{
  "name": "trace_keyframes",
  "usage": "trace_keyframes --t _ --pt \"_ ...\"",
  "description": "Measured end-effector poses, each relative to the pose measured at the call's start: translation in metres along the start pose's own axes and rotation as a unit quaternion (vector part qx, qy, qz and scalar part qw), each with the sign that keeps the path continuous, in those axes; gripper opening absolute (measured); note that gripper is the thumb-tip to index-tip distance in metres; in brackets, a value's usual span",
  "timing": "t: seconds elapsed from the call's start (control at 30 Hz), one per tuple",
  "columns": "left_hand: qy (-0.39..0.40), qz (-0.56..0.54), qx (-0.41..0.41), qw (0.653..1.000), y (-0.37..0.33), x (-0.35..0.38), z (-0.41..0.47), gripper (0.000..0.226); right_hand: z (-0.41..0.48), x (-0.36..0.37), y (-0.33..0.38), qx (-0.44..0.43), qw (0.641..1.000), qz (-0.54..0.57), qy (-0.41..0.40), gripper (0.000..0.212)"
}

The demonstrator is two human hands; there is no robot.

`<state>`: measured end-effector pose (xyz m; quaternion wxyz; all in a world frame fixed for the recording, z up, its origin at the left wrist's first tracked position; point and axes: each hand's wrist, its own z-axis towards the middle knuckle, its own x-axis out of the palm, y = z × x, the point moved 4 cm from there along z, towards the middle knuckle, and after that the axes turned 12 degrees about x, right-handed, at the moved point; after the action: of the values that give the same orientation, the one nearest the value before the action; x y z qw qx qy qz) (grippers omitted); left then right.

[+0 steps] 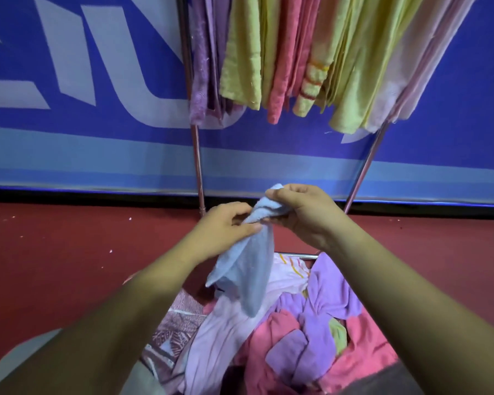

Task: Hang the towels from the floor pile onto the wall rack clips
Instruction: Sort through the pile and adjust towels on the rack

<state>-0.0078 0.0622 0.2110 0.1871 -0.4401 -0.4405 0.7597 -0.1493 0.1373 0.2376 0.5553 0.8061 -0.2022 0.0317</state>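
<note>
A light blue towel (pixel 246 269) hangs between my hands above the floor pile (pixel 311 332) of purple, pink, white and green towels. My left hand (pixel 226 226) pinches the towel's upper part from the left. My right hand (pixel 303 212) grips its bunched top edge from the right. The rest of the blue towel droops down over the pile. Higher up, several towels in purple, yellow-green, pink and pale pink hang from the rack (pixel 297 58). The rack's clips are out of view above the frame.
Two metal rack legs (pixel 198 166) (pixel 365 166) slant down to the red floor (pixel 69 252). A blue banner with pale lettering (pixel 83 81) covers the wall behind. A patterned cloth (pixel 174 323) lies at the pile's left side.
</note>
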Motion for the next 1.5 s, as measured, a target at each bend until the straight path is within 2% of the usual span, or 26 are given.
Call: trace_keyframes --t 0.1,0.2,0.33,0.4,0.47,0.57,0.67,0.73,0.83,0.9,1.0,1.1,1.13,1.17,1.23,1.37,1.43,1.5 --pt "-0.003 0.076 0.007 0.997 0.004 -0.007 -0.003 0.031 -0.003 -0.004 0.001 0.006 1.0 -0.025 0.001 0.022" --pt "-0.037 0.052 0.001 0.998 0.004 -0.019 -0.002 0.037 0.0 -0.001 0.006 0.009 0.999 -0.044 0.011 0.016" --pt "-0.033 0.062 0.028 0.997 -0.005 -0.024 0.002 0.032 0.003 -0.001 0.016 -0.027 0.993 -0.098 -0.054 0.011" --pt "-0.035 0.095 0.048 0.994 -0.009 -0.026 0.002 0.032 0.003 -0.004 0.021 -0.044 0.993 -0.084 -0.072 0.017" --pt "-0.039 0.124 0.052 0.99 -0.008 -0.03 0.002 0.021 0.002 -0.003 0.025 -0.052 0.994 -0.063 -0.067 0.021" --pt "0.01 0.202 0.043 0.978 -0.002 -0.03 -0.001 0.006 -0.001 -0.001 0.031 -0.063 0.995 -0.029 -0.074 0.028" --pt "0.059 0.248 -0.03 0.966 0.014 -0.029 -0.007 0.005 -0.003 -0.005 0.037 -0.068 0.993 0.007 -0.096 0.029" --pt "0.029 0.185 -0.057 0.981 0.019 -0.034 -0.007 0.004 -0.002 -0.014 0.039 -0.078 0.989 -0.009 -0.128 0.024" --pt "-0.066 0.003 -0.061 0.996 0.012 -0.045 -0.001 0.01 0.001 -0.029 0.036 -0.078 0.981 -0.037 -0.174 0.008" --pt "-0.112 -0.126 -0.072 0.983 0.007 -0.048 -0.001 0.007 0.004 -0.033 0.027 -0.046 0.981 -0.055 -0.179 0.01" --pt "-0.107 -0.263 -0.104 0.953 0.006 -0.04 -0.003 0.021 0.002 -0.021 0.018 -0.029 0.977 -0.166 -0.134 0.018" --pt "-0.125 -0.312 -0.115 0.935 0.003 -0.034 -0.001 0.018 -0.009 0.01 0.016 -0.054 0.97 -0.232 0.049 0.031" --pt "-0.136 -0.328 -0.116 0.928 0.003 -0.035 0.0 0.019 -0.011 0.017 0.015 -0.057 0.965 -0.24 0.086 0.031" --pt "-0.144 -0.343 -0.117 0.921 0.002 -0.035 0.001 0.022 -0.012 0.02 0.015 -0.069 0.96 -0.255 0.091 0.031" --pt "-0.139 -0.352 -0.121 0.918 0.003 -0.037 0.001 0.029 -0.009 0.021 0.014 -0.101 0.95 -0.291 0.05 0.032" --pt "-0.102 -0.369 -0.145 0.913 0.006 -0.032 -0.001 0.03 -0.01 0.028 0.013 -0.167 0.924 -0.343 0.032 0.045" --pt "-0.098 -0.402 -0.156 0.897 0.005 -0.031 -0.001 0.029 -0.01 0.032 0.013 -0.212 0.894 -0.395 0.001 0.029" --pt "-0.082 -0.457 -0.163 0.87 0.002 -0.03 0.0 0.033 -0.011 0.035 0.013 -0.24 0.882 -0.405 -0.03 0.01"
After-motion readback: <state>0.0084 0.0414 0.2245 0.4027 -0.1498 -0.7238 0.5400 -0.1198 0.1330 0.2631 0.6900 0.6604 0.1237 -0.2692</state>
